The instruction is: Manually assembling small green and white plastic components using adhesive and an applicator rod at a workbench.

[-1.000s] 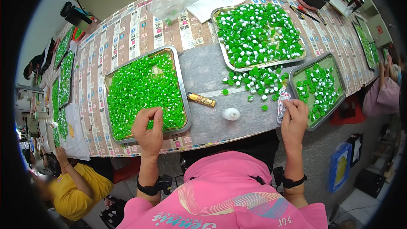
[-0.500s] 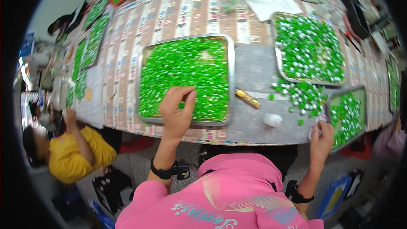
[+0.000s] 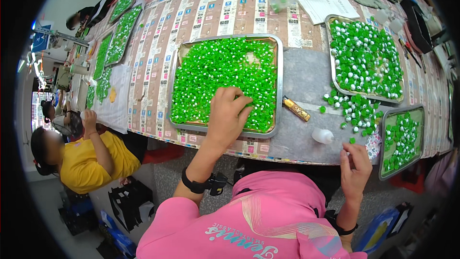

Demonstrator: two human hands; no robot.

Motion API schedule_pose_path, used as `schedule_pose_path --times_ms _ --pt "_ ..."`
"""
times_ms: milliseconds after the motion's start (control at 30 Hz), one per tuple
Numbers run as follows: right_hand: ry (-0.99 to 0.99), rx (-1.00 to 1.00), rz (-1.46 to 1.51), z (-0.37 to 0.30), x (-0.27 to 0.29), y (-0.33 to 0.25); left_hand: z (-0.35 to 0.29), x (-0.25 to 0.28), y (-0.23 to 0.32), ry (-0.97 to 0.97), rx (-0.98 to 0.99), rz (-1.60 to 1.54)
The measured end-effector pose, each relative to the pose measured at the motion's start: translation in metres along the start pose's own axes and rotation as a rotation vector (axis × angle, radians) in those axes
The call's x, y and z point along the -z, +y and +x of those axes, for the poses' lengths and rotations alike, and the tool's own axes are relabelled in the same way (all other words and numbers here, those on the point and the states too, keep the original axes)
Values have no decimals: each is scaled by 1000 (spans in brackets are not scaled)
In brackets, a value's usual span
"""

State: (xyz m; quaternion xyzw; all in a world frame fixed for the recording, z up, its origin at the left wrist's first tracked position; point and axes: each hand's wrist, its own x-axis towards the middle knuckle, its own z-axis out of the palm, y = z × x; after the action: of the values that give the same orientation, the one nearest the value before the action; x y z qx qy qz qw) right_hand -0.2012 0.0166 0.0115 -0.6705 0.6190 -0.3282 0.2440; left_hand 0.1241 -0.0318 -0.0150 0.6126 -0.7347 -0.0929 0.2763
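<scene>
My left hand reaches over the near part of a large metal tray spread with small green plastic pieces with white centres. Its fingers are bent in toward the thumb; whatever lies between the tips is hidden. Off to the right, my right hand hovers at the front edge of a grey mat, thumb and fingers curled together, their contents too small to make out. Just beyond its fingertips lies a single green piece. A white squeeze bottle lies on the mat to that hand's left.
A gold-and-dark tube lies beside the large tray. Loose green-and-white balls are heaped below a second full tray; a smaller tray stands at right. Papers lie behind. A person in yellow sits at left.
The view has shifted, so the table lies further right in it. My left hand has moved rightward over the tray. My right hand has moved left, away from the smaller tray.
</scene>
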Motion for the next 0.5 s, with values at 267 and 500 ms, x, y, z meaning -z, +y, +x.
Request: schedule_pose_path --times_ms 267,500 --pt "20 -15 61 -4 -11 1 1 -1 4 31 10 -261" --pt "-32 42 35 7 -34 -8 -9 -4 46 -209 684 -1573"
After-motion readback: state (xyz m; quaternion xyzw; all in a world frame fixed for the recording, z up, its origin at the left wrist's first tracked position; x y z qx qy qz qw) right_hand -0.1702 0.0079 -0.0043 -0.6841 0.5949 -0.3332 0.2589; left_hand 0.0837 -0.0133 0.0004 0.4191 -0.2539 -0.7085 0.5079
